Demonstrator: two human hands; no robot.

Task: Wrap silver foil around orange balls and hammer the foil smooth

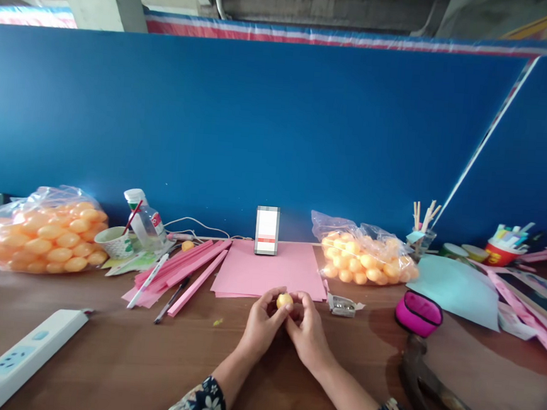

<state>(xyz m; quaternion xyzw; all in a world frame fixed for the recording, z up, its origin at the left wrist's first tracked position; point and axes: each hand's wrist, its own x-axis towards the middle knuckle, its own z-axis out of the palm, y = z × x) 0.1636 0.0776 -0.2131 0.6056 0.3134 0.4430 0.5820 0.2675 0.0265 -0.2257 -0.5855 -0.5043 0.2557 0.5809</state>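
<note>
A small yellow-orange ball [285,301] is held up between both hands above the brown table, near the front edge of the pink paper sheets [268,274]. My left hand [265,315] closes its thumb and fingers around the ball's left side. From the other side my right hand [308,331] has its fingers bent in close to the ball, thumb near the left thumb; whether it grips the ball is partly hidden. Just right of the hands lies a small clear packet [344,306]. A clear bag of similar orange balls [364,256] sits behind it.
Left stand another bag of orange balls [43,237], a paper cup [114,243], a bottle [144,220], pink strips [183,267] and a power strip [29,353]. Right are a magenta pouch [417,315], a hammer-like tool [448,395] and blue paper [456,289]. A blue partition [242,120] closes the back.
</note>
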